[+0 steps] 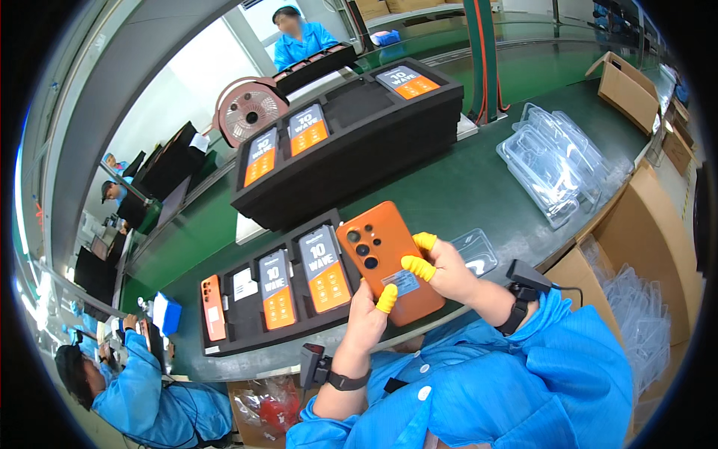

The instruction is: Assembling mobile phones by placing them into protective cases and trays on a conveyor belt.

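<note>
An orange phone [390, 232] is held up in front of me, its back with several camera lenses facing me. My left hand [365, 320] grips the phone's lower left edge, a yellow finger cot on its thumb. At the opposite edge, my right hand [452, 275] also has hold of it, with yellow finger cots on two digits, one lying over the back. A pale label [401, 283] sits on the lower back. On the table beyond my right hand lies a clear phone case [477, 250]. Left of the phone is a black foam tray [250, 340] with several phones in its slots.
Behind, a tall stack of black foam trays [351, 153] carries several phones with grey-and-orange films. Clear plastic shells [552, 161] are piled at the right, beside an open cardboard box [628, 93]. Another box [658, 217] stands by my right side. Co-workers sit left and across.
</note>
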Demonstrator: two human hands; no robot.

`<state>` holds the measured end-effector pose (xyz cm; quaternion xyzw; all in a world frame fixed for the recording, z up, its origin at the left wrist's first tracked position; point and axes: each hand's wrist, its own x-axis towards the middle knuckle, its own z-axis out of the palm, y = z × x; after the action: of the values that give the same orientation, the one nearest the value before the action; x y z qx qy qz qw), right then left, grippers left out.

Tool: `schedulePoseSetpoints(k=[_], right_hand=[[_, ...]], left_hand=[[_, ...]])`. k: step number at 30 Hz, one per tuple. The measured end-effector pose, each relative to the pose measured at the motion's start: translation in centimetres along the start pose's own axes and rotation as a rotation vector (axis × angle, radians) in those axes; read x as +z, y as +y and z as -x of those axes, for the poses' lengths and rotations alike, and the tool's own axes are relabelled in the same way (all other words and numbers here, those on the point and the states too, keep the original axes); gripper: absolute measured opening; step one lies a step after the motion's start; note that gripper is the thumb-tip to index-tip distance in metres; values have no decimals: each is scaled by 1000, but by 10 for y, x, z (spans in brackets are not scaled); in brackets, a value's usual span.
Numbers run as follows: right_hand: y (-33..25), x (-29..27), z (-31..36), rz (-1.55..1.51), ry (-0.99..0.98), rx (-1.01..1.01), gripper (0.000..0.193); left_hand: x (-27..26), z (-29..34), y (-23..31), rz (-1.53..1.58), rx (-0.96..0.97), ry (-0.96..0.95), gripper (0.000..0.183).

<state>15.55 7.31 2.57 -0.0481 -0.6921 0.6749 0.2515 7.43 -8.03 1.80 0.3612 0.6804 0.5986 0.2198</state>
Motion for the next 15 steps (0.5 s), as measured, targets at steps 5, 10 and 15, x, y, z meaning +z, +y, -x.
schedulePoseSetpoints(k=[5,10,15], right_hand=[[-24,-56,-2,855,-134,-677,27],[-15,-92,10,902,-454,-485,25],[-6,-90,10,1038,-490,-85,60]], left_hand=[[11,-7,-2,-632,173,-117,97],[30,-10,-7,-1014,147,-79,85],[36,-10,-4,-946,140,-12,72]])
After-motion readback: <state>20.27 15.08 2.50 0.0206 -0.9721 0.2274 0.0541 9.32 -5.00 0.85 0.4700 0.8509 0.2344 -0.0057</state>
